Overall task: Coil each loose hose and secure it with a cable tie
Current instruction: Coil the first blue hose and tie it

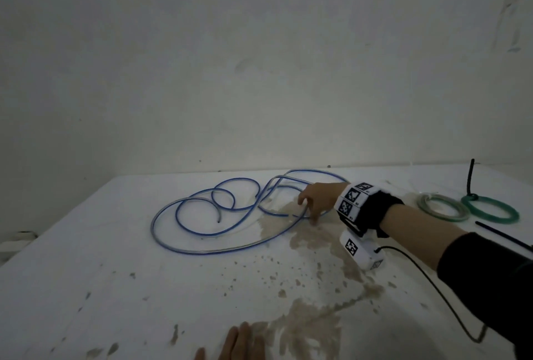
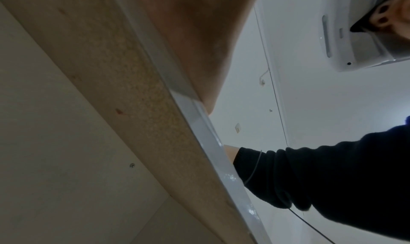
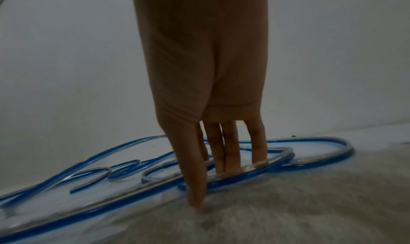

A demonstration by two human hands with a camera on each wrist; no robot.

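At the worktop's near edge the left hand lies flat, fingers straight, holding nothing. Farther in, the right hand reaches down with straight fingers onto the loose blue hose, not yet closed round it. Better to catch one strand near an end and draw even loops. The hose sprawls leftward from that hand towards the far edge

A plain off-white plaster wall, scuffed and faintly smudged, rises behind a white table top blotched with brown stains. The light is dim and greyish. From below, the table shows a raw chipboard edge and a pale underside panel with a screw
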